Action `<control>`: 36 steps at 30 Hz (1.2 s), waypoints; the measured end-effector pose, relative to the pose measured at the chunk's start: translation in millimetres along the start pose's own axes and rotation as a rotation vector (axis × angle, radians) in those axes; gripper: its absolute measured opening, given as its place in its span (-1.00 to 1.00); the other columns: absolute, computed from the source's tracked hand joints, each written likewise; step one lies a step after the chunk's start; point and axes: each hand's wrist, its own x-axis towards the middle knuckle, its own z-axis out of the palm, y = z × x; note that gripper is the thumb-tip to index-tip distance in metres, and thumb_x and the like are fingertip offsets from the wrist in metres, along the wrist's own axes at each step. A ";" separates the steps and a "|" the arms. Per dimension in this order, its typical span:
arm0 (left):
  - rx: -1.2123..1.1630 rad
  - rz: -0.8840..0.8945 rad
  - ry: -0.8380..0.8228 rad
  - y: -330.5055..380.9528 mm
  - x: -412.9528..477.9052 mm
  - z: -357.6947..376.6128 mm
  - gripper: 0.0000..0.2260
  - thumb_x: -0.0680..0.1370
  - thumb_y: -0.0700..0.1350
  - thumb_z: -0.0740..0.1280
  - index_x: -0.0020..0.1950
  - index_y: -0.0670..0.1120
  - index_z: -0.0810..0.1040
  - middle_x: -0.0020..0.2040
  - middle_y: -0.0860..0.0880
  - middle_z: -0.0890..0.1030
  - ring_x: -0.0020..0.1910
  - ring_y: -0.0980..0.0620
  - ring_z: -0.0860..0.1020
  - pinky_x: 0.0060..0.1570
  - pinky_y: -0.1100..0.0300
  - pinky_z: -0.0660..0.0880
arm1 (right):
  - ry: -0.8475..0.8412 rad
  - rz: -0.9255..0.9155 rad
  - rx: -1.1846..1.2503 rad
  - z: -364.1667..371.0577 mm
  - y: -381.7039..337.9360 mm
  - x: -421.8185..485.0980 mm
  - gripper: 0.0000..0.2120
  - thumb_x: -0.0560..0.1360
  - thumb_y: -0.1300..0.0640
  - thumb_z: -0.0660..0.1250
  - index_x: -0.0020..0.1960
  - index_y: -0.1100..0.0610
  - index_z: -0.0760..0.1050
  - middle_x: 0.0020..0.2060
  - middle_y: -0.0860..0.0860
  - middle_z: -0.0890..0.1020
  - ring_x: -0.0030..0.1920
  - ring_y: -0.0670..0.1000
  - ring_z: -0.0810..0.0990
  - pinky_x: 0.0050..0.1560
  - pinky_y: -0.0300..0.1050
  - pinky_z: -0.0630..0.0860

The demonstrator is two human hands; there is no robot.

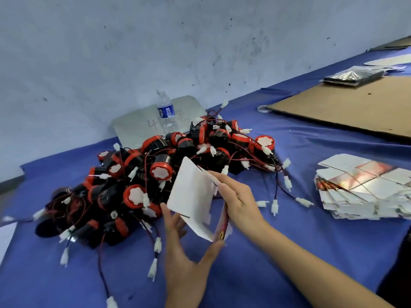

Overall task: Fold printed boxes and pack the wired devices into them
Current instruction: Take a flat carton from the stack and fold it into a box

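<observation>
White cardboard: the printed box (193, 196) stands half-folded at 5 o'clock from the pile of wired devices (135, 174). Right hand (241, 203) pinches its edge; left hand (186, 256) props it below with straight fingers (170, 216). It could slip, or a flap could bend wrong, because the hold is loose.

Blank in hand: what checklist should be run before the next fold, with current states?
1. Right hand grips blank: ok.
2. Left hand props its lower corner: ok.
3. Blank formed into a box: not ok, only partly opened.
4. Devices close by: ok, pile just behind blank.
5. Devices free to lift singly: not ok, they look tangled.
6. Spare blanks: ok, stack on the right.
</observation>
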 end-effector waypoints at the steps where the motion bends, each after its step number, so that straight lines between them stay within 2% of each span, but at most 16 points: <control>1: 0.009 0.002 0.063 -1.9 1.1 -0.8 -0.06 0.28 0.25 0.54 0.45 0.47 -0.02 0.30 0.40 0.42 0.31 0.23 0.44 0.27 0.02 0.41 | -0.036 0.030 0.068 -1.6 -1.5 -1.8 -0.68 0.55 0.02 0.10 0.19 -0.03 0.55 0.13 -0.14 0.63 0.17 -0.11 0.56 0.18 -0.19 0.46; 4: 0.029 -0.013 0.222 -5.0 6.7 -7.1 -0.14 0.39 -0.09 0.46 0.37 0.58 0.02 0.27 0.31 0.46 0.25 0.15 0.50 0.27 -0.04 0.42 | -0.205 0.122 0.139 0.6 -4.0 -9.5 -0.63 0.56 0.08 0.07 0.14 0.21 0.57 0.04 0.12 0.66 0.08 0.09 0.60 0.12 0.00 0.50; 6: 0.023 -0.035 0.270 -3.8 9.8 -10.5 -0.16 0.38 -0.02 0.38 0.32 0.62 -0.07 0.38 0.05 0.43 0.32 -0.03 0.46 0.34 -0.06 0.37 | -0.337 0.168 0.200 7.8 -5.4 -17.1 -0.60 0.57 0.06 0.07 0.16 0.27 0.55 0.06 0.16 0.64 0.09 0.03 0.61 0.13 -0.08 0.51; 7: 0.010 -0.048 0.277 -2.2 11.0 -10.7 -0.18 0.37 0.04 0.34 0.32 0.62 -0.11 0.42 -0.03 0.40 0.35 -0.06 0.43 0.37 -0.06 0.34 | -0.381 0.180 0.221 11.5 -6.6 -20.1 -0.61 0.58 0.05 0.07 0.18 0.25 0.54 0.08 0.12 0.64 0.11 -0.05 0.61 0.14 -0.17 0.49; 9: -0.026 -0.061 0.250 -1.5 12.2 -10.1 -0.21 0.37 0.10 0.30 0.34 0.59 -0.15 0.43 0.01 0.39 0.35 0.02 0.44 0.36 0.01 0.36 | -0.395 0.183 0.262 16.6 -9.3 -22.4 -0.63 0.61 -0.02 0.12 0.21 0.18 0.53 0.11 0.04 0.64 0.15 -0.11 0.59 0.16 -0.27 0.46; 12: -0.100 -0.035 0.188 -2.6 10.0 -7.5 -0.22 0.40 0.00 0.32 0.36 0.56 -0.07 0.33 0.13 0.42 0.16 0.27 0.54 0.09 0.33 0.52 | -0.283 0.220 0.352 15.6 -12.4 -18.7 -0.61 0.53 -0.07 0.13 0.30 0.02 0.42 0.20 0.01 0.58 0.16 -0.15 0.57 0.11 -0.30 0.47; 14: -0.108 0.001 0.164 -2.2 6.0 -5.9 -0.21 0.43 -0.04 0.39 0.32 0.62 0.00 0.39 0.12 0.36 0.13 0.31 0.54 -0.07 0.44 0.50 | -0.258 0.256 0.376 14.5 -12.7 -16.5 -0.54 0.50 -0.10 0.13 0.38 -0.07 0.32 0.26 -0.01 0.52 0.19 -0.14 0.55 0.13 -0.27 0.50; 18: -0.295 -0.072 0.181 0.0 7.1 -6.5 -0.29 0.48 -0.10 0.42 0.31 0.58 0.17 0.49 0.12 0.30 0.31 0.19 0.46 -0.03 0.32 0.55 | -0.279 0.309 0.341 9.1 -9.1 -13.9 -0.53 0.53 -0.03 0.22 0.43 -0.16 0.26 0.38 -0.07 0.37 0.30 -0.03 0.49 0.27 -0.09 0.49; 20: -0.430 -0.171 0.239 -2.4 12.4 -8.3 -0.45 0.56 -0.18 0.29 0.35 0.42 0.30 0.44 0.09 0.39 0.34 0.08 0.46 0.08 0.13 0.51 | -0.298 0.300 0.254 6.2 -5.2 -11.7 -0.63 0.60 0.03 0.19 0.39 -0.17 0.33 0.41 -0.07 0.31 0.40 -0.06 0.36 0.36 -0.12 0.39; 23: -0.620 -0.279 0.316 -2.1 16.1 -11.4 -0.67 0.57 -0.14 0.19 0.23 0.18 0.54 0.20 0.05 0.62 0.11 0.04 0.61 0.02 0.02 0.52 | -0.335 0.196 0.219 3.7 -4.0 -12.0 -0.67 0.62 0.23 0.18 0.30 -0.07 0.47 0.44 -0.19 0.21 0.45 -0.22 0.18 0.26 -0.41 0.34; 25: -0.718 -0.360 0.329 -0.5 17.5 -15.3 -0.68 0.62 -0.09 0.08 0.07 0.10 0.63 0.02 0.02 0.69 -0.08 0.05 0.67 -0.22 0.13 0.59 | -0.354 0.087 0.179 4.0 -7.2 -14.0 -0.52 0.44 0.40 0.16 0.20 -0.03 0.53 0.46 -0.19 0.19 0.47 -0.21 0.17 0.34 -0.32 0.32; 27: -0.758 -0.454 0.352 1.5 20.5 -20.4 -0.68 0.63 -0.05 0.08 -0.03 0.04 0.64 -0.07 0.00 0.70 -0.18 0.01 0.67 -0.35 0.18 0.58 | -0.408 0.019 0.166 4.0 -11.1 -15.7 -0.39 0.28 0.43 0.06 0.18 0.03 0.55 0.49 -0.17 0.16 0.48 -0.22 0.15 0.38 -0.14 0.35; 29: -0.712 -0.515 0.349 2.8 22.4 -24.4 -0.71 0.61 -0.01 0.11 -0.04 -0.01 0.62 -0.10 -0.04 0.69 -0.20 -0.06 0.63 -0.39 0.13 0.54 | -0.503 0.025 0.154 2.1 -12.5 -16.2 -0.38 0.31 0.44 0.08 0.27 0.07 0.51 0.52 -0.17 0.10 0.50 -0.19 0.14 0.40 0.08 0.34; 31: -0.669 -0.536 0.310 4.7 21.7 -25.7 -0.66 0.60 0.10 0.10 0.01 -0.03 0.60 -0.08 -0.09 0.67 -0.21 -0.09 0.59 -0.47 0.15 0.46 | -0.577 0.024 0.058 0.2 -8.9 -18.4 -0.40 0.41 0.34 0.23 0.39 -0.07 0.41 0.52 -0.24 0.09 0.54 -0.15 -0.02 0.49 0.24 0.09; 33: -0.676 -0.557 0.224 5.9 19.6 -27.8 -0.53 0.55 0.26 0.05 0.12 -0.01 0.59 -0.06 -0.06 0.69 -0.26 -0.07 0.61 -0.56 0.18 0.41 | -0.584 0.046 -0.041 -1.7 -7.7 -20.6 -0.45 0.46 0.01 0.34 0.39 -0.31 0.32 0.47 -0.36 0.17 0.52 -0.24 -0.15 0.47 0.34 -0.19; 36: -0.680 -0.583 0.085 9.9 17.8 -29.1 -0.39 0.38 0.38 0.05 0.26 0.11 0.54 0.06 0.00 0.69 -0.07 -0.10 0.66 -0.51 0.14 0.49 | -0.491 0.017 -0.115 -1.4 -12.2 -19.9 -0.51 0.46 -0.32 0.17 0.38 -0.46 0.18 0.39 -0.42 0.23 0.51 -0.26 -0.08 0.43 0.32 -0.36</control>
